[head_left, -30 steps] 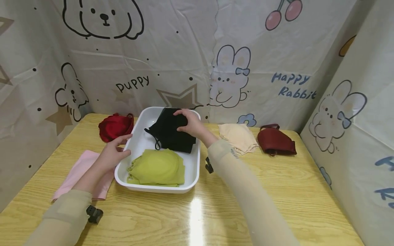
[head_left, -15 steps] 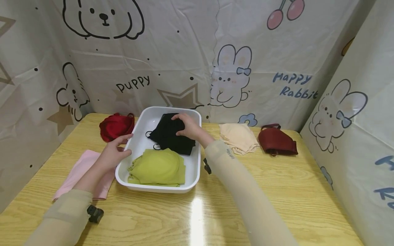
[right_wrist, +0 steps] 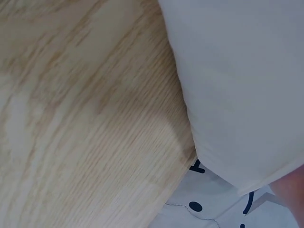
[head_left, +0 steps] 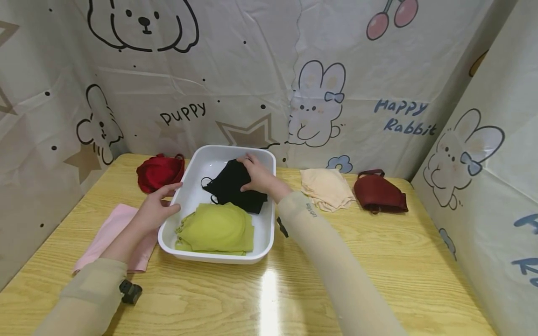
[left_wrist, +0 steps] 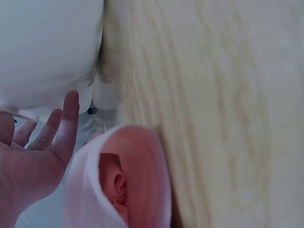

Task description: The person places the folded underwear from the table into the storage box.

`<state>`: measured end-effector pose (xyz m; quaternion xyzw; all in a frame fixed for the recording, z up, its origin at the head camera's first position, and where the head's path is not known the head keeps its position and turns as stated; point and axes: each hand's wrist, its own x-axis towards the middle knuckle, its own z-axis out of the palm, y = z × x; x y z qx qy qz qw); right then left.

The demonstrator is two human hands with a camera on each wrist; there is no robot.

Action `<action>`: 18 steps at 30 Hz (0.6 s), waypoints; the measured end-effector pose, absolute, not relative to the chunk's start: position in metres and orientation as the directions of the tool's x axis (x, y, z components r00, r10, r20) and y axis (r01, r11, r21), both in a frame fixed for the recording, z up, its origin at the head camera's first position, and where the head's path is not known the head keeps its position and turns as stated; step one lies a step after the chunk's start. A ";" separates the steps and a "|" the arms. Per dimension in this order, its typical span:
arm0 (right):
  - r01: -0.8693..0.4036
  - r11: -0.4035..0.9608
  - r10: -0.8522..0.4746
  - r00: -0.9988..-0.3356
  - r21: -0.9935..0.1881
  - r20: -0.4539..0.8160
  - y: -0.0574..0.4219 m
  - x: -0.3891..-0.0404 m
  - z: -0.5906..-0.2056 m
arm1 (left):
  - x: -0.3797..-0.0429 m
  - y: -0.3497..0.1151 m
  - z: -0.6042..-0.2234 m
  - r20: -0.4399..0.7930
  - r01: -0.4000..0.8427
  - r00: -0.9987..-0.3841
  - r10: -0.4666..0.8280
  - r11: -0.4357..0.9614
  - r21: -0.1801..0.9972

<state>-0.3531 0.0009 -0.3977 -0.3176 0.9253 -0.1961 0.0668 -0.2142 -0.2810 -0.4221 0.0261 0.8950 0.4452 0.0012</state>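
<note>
A white plastic tub (head_left: 215, 256) stands on the table. Inside its far half lies a black bra top (head_left: 230, 185) with thin strap loops on its left side. My right hand (head_left: 259, 176) holds it from the right, thumb and fingers spread over its upper part. In front of it, in the near half, rests a folded yellow-green bra (head_left: 216, 227). My left hand (head_left: 157, 209) is at the tub's left rim, fingers and thumb apart. In the left wrist view its fingers (left_wrist: 70, 116) extend fairly straight beside the tub's outer wall. The right wrist view shows mostly tub wall and table.
Folded pink cloth (head_left: 111, 233) lies under the left forearm. A red bra (head_left: 159, 173) sits behind the tub's left side. To the right are a beige garment (head_left: 327, 188) and a dark red bra (head_left: 380, 192). Printed curtains (head_left: 235, 93) stand behind the wooden table (head_left: 201, 298).
The black bra top has come down and slightly nearer, lying flatter in the tub's far half, with my right hand lowering along with it. My left hand has stayed at the rim.
</note>
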 end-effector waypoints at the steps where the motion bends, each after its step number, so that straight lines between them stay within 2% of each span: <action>1: -0.556 0.733 -0.607 -0.795 -0.391 -0.007 0.001 -0.353 -0.398 | -0.214 -0.281 -0.422 0.021 0.045 -0.999 0.048 0.602 0.798; 5: -0.556 0.758 -0.595 -0.803 -0.341 -0.013 0.002 -0.353 -0.399 | -0.215 -0.281 -0.423 0.016 0.040 -0.999 0.046 0.597 0.801; 10: -0.598 0.750 -0.626 -0.780 -0.282 -0.011 0.002 -0.352 -0.399 | -0.215 -0.281 -0.423 0.012 0.037 -0.999 0.045 0.594 0.804; 18: -0.581 0.783 -0.615 -0.777 -0.223 -0.135 0.001 -0.348 -0.398 | -0.214 -0.280 -0.422 0.001 0.025 -0.999 0.040 0.599 0.800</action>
